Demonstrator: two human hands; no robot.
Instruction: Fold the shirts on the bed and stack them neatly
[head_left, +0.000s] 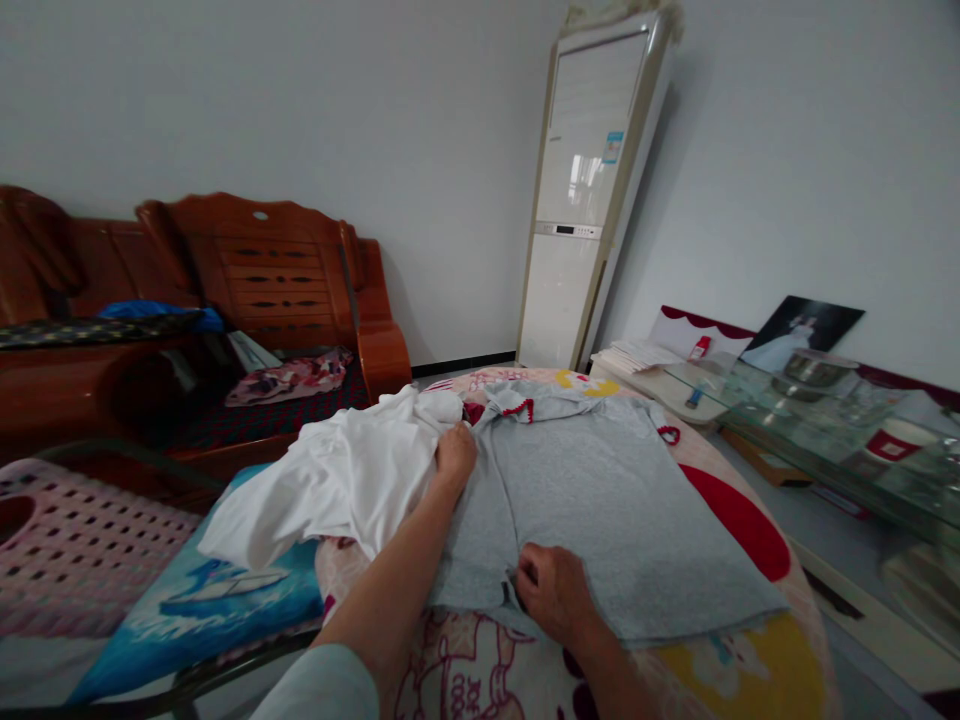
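Note:
A grey T-shirt [622, 510] with red trim at its neck lies spread over a round surface with a patterned cloth [457, 660]. My left hand [456, 455] is closed at the shirt's far left part, where it meets a crumpled white garment [352, 460]; the fingertips are partly hidden. My right hand [551, 590] is closed on the near hem of the grey T-shirt, with the fingers curled round the fabric. A fold runs through the grey cloth between both hands. The white garment hangs over the left edge of the surface.
At the left stand a pink woven basket [97, 550], a blue cushion [225, 600] and a wooden sofa [277, 270]. A tall air conditioner [577, 200] stands in the corner. A glass shelf [825, 430] with a metal bowl [817, 370] is at the right.

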